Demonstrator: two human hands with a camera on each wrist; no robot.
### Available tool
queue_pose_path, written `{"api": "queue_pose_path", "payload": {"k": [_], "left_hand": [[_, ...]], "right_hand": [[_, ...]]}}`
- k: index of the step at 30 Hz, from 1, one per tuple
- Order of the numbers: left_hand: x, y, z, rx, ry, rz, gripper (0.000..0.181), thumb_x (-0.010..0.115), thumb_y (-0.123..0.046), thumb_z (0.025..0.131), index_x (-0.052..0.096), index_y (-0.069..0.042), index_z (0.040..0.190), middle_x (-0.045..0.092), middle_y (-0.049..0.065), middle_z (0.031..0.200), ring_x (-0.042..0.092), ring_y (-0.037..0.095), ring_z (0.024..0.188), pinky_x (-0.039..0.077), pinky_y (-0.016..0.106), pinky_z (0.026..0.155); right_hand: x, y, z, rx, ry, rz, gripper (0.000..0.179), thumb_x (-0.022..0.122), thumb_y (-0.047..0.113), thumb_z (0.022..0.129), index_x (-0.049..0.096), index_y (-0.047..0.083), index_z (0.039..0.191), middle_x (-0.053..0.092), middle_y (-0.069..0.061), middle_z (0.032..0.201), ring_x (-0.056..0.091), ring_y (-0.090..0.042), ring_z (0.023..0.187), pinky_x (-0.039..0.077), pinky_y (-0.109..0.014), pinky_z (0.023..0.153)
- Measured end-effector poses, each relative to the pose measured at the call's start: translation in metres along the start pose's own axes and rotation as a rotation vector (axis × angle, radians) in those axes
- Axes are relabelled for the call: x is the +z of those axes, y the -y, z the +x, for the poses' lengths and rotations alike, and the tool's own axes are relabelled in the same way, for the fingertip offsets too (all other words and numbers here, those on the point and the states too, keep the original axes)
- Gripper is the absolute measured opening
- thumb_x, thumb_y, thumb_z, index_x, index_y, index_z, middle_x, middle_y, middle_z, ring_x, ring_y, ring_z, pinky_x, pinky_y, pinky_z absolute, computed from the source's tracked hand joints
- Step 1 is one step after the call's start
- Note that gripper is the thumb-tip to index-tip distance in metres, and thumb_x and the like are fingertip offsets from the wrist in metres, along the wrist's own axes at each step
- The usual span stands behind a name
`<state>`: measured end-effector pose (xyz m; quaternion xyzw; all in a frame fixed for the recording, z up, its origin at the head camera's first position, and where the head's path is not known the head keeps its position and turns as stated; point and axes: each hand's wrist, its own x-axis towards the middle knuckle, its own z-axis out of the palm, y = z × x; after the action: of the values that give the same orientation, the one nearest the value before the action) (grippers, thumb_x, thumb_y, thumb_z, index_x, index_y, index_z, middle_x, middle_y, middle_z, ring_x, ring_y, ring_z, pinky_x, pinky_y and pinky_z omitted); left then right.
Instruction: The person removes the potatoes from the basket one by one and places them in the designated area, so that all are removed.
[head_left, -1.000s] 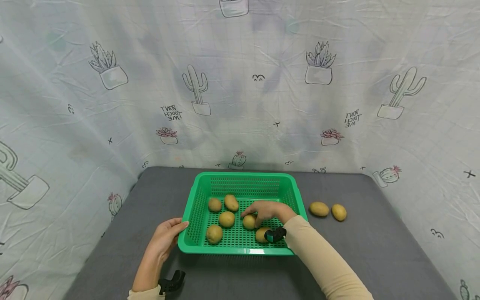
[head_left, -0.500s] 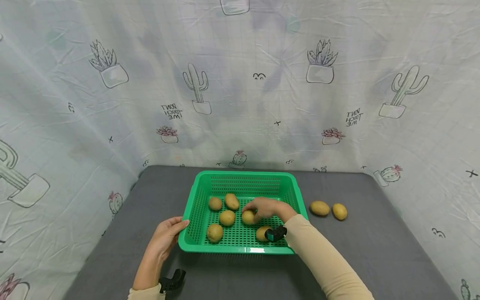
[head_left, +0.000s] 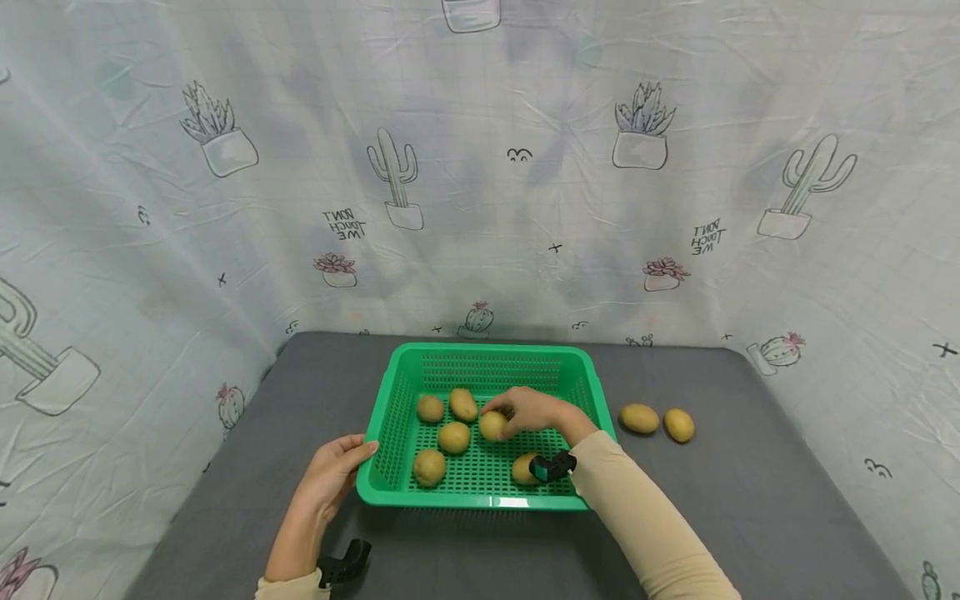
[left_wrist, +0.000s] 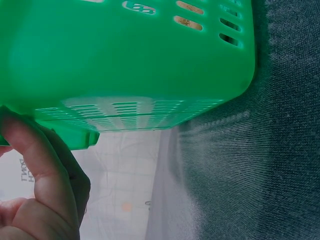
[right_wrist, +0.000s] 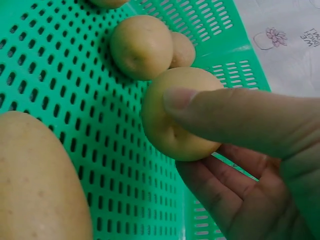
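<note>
Left hand (head_left: 333, 475): we are gripping the green basket (head_left: 427, 500) by its left rim. Right hand (head_left: 536, 410), the nearer: we are pinching one roundish potato (head_left: 491, 427) between thumb and fingers, inside the basket; it is lying left of the palm, showing no clear long axis. Farther out, right: two loose potatoes (head_left: 639, 418) are resting on the surface (head_left: 750, 492).

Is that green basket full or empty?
Neither: the basket holds five potatoes, much of its floor bare; the right hand pinches another potato.
</note>
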<state>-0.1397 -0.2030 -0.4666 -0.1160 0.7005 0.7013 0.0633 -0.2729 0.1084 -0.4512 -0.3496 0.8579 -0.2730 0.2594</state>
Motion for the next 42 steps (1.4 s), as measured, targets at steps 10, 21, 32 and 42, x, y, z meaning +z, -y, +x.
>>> {"api": "queue_pose_path", "payload": {"k": [10, 21, 32, 42], "left_hand": [[0.000, 0.001, 0.000, 0.006, 0.009, -0.010, 0.038, 0.058, -0.014, 0.095, 0.049, 0.012, 0.121, 0.065, -0.001, 0.084, 0.064, 0.008, 0.071, 0.053, 0.026, 0.066], [-0.002, 0.001, -0.001, -0.005, 0.018, -0.010, 0.041, 0.057, -0.016, 0.095, 0.048, 0.013, 0.123, 0.065, 0.000, 0.085, 0.064, 0.008, 0.071, 0.053, 0.026, 0.067], [-0.003, 0.001, 0.001, -0.023, 0.030, -0.012, 0.044, 0.057, -0.018, 0.096, 0.045, 0.012, 0.126, 0.065, -0.001, 0.086, 0.064, 0.008, 0.071, 0.053, 0.027, 0.067], [-0.002, 0.001, 0.002, -0.013, 0.027, -0.022, 0.044, 0.058, -0.017, 0.095, 0.046, 0.013, 0.125, 0.066, 0.000, 0.088, 0.065, 0.008, 0.073, 0.054, 0.026, 0.067]], "right_hand": [[-0.003, 0.001, -0.003, -0.039, -0.081, 0.095, 0.052, 0.068, 0.014, 0.086, 0.053, 0.005, 0.134, 0.061, -0.007, 0.120, 0.060, -0.024, 0.107, 0.051, -0.034, 0.084], [-0.009, 0.003, -0.010, -0.089, -0.227, 0.182, 0.052, 0.065, 0.013, 0.089, 0.048, 0.002, 0.137, 0.055, -0.014, 0.130, 0.055, -0.028, 0.113, 0.050, -0.037, 0.089], [-0.019, 0.003, -0.017, -0.150, -0.343, 0.232, 0.055, 0.070, 0.018, 0.087, 0.049, 0.001, 0.136, 0.058, -0.014, 0.124, 0.056, -0.028, 0.112, 0.049, -0.039, 0.090], [-0.027, 0.001, -0.029, -0.160, -0.450, 0.350, 0.057, 0.069, 0.017, 0.088, 0.047, 0.001, 0.138, 0.055, -0.021, 0.127, 0.061, -0.033, 0.103, 0.053, -0.035, 0.081]]}}
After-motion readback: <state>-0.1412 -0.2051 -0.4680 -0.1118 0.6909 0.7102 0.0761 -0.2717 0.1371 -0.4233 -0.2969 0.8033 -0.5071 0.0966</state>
